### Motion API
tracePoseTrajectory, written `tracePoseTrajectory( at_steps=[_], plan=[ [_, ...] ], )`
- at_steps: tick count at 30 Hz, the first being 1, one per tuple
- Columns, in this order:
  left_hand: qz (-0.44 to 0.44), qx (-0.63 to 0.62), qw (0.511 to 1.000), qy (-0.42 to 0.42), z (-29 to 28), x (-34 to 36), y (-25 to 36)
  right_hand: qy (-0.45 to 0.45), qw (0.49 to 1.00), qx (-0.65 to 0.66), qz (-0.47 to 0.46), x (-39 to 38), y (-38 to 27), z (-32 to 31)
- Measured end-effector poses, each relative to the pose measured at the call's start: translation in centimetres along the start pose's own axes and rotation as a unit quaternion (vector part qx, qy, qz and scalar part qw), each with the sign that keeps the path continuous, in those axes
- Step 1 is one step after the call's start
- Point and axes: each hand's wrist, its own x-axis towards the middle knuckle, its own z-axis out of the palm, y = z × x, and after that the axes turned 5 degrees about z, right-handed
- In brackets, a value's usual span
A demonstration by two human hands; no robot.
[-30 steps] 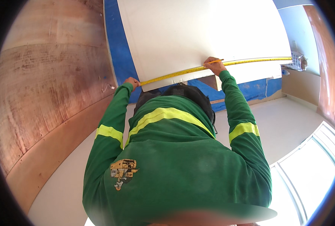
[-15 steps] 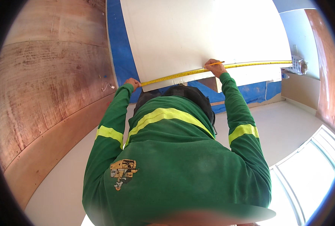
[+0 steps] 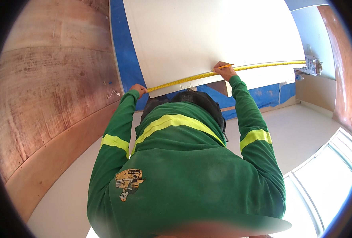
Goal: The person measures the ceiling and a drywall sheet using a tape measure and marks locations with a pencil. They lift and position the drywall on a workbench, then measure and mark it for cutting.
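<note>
A long yellow tape measure (image 3: 184, 81) lies stretched across a large white board (image 3: 176, 39), close to the board's near edge. At the board's left edge, the fingers of my left hand (image 3: 138, 89) are closed on the end of the tape. My right hand (image 3: 224, 71) rests on the board around the middle of the tape, pinching a yellow-orange pencil (image 3: 227, 66) that points to the right. Part of the tape passes beneath or beside that hand; its fingertips are partly hidden.
Blue sheeting (image 3: 125, 51) shows under and around the board. A brown-stained wooden panel (image 3: 57, 91) rises on the left, with a short white cable (image 3: 113, 94) by it. Right of the board lies a patterned packet (image 3: 313, 65). A white-framed window (image 3: 322, 178) is at lower right.
The view has shifted very slightly. Both hands keep their places on the tape and the board, and the pencil stays in my right hand.
</note>
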Motion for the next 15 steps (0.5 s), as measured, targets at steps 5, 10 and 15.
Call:
tracePoseTrajectory(
  at_steps=[5, 10, 15],
  plan=[
    [-0.027, -0.002, 0.999, -0.021, -0.18, 0.02, 0.2, -0.029, 0.998, -0.039, 0.044, 0.03, 0.02, -0.22],
    [-0.002, -0.005, 1.0, -0.007, -0.01, -0.12, -0.05, -0.006, 1.0, -0.02, 0.02, 0.25, 0.39, -0.09],
    [0.001, -0.005, 1.0, -0.012, 0.1, 0.13, -0.26, -0.005, 1.0, -0.004, 0.026, 0.06, 0.57, 0.05]
  ],
)
